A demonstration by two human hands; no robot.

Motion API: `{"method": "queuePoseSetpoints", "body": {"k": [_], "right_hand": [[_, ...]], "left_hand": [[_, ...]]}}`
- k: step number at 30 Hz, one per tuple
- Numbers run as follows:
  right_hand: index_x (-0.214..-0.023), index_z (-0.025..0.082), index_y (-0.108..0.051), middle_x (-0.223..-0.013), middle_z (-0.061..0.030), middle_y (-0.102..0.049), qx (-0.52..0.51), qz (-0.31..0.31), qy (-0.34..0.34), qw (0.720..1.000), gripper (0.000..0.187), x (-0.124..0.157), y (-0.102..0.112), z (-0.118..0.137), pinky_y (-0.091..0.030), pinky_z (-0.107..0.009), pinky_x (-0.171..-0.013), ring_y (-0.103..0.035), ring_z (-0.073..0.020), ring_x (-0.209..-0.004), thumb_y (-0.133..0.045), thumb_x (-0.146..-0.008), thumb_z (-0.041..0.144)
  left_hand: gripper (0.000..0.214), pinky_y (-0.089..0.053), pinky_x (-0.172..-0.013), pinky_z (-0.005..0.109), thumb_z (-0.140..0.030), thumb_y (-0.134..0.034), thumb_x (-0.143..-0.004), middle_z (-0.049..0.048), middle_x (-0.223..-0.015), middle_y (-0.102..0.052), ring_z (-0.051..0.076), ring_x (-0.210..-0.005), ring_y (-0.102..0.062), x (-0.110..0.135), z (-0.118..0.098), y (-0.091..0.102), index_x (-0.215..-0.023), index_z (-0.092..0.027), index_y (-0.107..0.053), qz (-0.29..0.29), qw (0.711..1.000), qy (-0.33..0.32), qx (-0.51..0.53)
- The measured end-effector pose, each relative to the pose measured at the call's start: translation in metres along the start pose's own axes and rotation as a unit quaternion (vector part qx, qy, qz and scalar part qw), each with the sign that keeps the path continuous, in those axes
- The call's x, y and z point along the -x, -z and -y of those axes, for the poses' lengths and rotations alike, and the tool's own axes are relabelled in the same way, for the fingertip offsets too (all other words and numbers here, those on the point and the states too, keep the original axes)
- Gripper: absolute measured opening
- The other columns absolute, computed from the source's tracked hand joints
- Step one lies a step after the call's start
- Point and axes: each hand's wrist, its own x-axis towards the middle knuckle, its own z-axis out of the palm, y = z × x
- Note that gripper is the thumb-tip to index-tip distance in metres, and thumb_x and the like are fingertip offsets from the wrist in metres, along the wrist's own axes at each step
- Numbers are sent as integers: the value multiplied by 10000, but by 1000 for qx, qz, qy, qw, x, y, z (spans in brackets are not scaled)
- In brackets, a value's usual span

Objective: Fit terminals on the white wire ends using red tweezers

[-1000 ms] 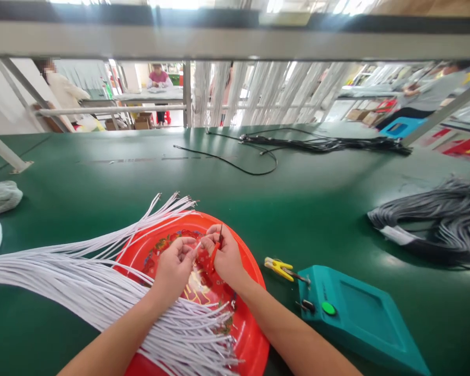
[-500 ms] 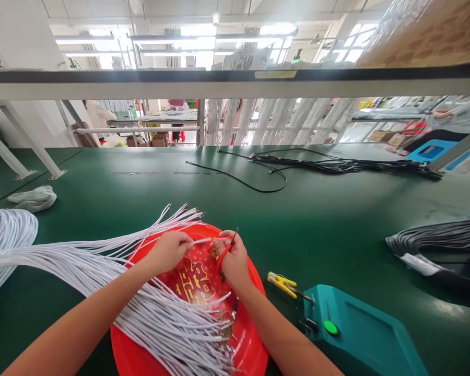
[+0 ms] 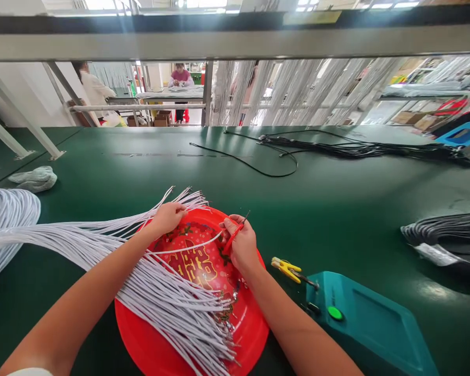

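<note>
The red tray [image 3: 135, 339] sits on the green surface [image 3: 329, 214]. At the tray's far right edge, the right hand [image 3: 241, 243] has its grip closed around a red-handled tool [image 3: 232, 241], and 1 white cable [image 3: 191, 249], arching over the tray, ends at its fingertips. The left hand [image 3: 170, 216] is at the tray's far left edge, beside the fanned cable ends [image 3: 196, 198]; I cannot tell whether its grip holds any. The white bundle [image 3: 172, 308] crosses the tray's near half. A teal box [image 3: 376, 318] stands right of the tray.
</note>
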Motion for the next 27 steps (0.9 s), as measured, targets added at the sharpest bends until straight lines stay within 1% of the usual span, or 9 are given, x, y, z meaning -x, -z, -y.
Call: {"method": "queuePoseSetpoints", "body": {"k": [3,5,7,10,14,18,22,25,27], "right_hand": [[-840,200,-486,-619,40,-606,-17,-9,-6,1000,324,-1,1,0,-371,-178,-377,-471,-71,-410,-703,-625,306],[-841,196,-487,-610,36,-609,-24,-15,-15,999,336,-2,2,-1,-369,-172,-376,-465,-69,-412,-713,-614,300],[-842,191,-488,-605,32,-612,-30,-21,-23,999,347,-3,2,-1,-366,-163,-378,-461,-66,-418,-721,-605,292],[-843,185,-491,-599,29,-614,-37,-29,-25,999,357,-3,3,-1,-364,-153,-387,-456,-61,-428,-729,-595,281],[-836,183,-494,-601,24,-613,-44,-29,-22,998,360,-2,2,0,-363,-153,-391,-455,-62,-434,-736,-585,277],[-824,181,-502,-604,22,-610,-49,-23,-27,998,364,-1,0,2,-361,-155,-384,-457,-64,-435,-744,-571,280],[-791,179,-508,-580,24,-600,-51,-27,-39,998,373,0,0,4,-351,-151,-369,-451,-62,-420,-760,-539,291],[-792,179,-510,-576,23,-602,-56,-26,-45,997,383,-1,1,4,-352,-147,-365,-446,-59,-416,-765,-529,290],[-794,181,-508,-577,23,-602,-56,-24,-49,997,386,-1,1,4,-353,-147,-361,-446,-60,-414,-765,-527,288]], "left_hand": [[201,-392,-620,254,-277,-557,-692,31,-714,-688,175,-639,-572,6,5,-6,-799,-208,-713,54,998,-16,-10],[224,-401,-646,259,-287,-573,-686,34,-771,-699,184,-675,-586,10,5,-1,-849,-222,-713,74,997,-21,-17],[231,-407,-672,261,-294,-568,-694,32,-816,-704,188,-708,-596,16,6,9,-864,-235,-713,85,996,-22,-23],[219,-413,-682,259,-314,-539,-724,25,-826,-707,187,-723,-605,29,10,30,-829,-250,-720,94,995,-21,-27],[243,-418,-636,236,-393,-533,-742,15,-790,-705,172,-686,-609,55,24,58,-810,-254,-720,110,993,-10,-41],[306,-417,-613,222,-460,-520,-744,26,-822,-706,179,-702,-611,77,39,76,-853,-247,-710,143,987,8,-75],[377,-424,-664,218,-498,-453,-785,23,-932,-694,191,-829,-608,86,39,82,-927,-243,-691,203,976,13,-81],[396,-422,-701,219,-511,-425,-804,9,-965,-683,183,-865,-598,89,30,80,-956,-245,-675,246,966,6,-75],[399,-419,-714,227,-517,-427,-803,12,-966,-678,184,-859,-595,90,23,78,-967,-243,-666,264,961,-3,-79]]}}
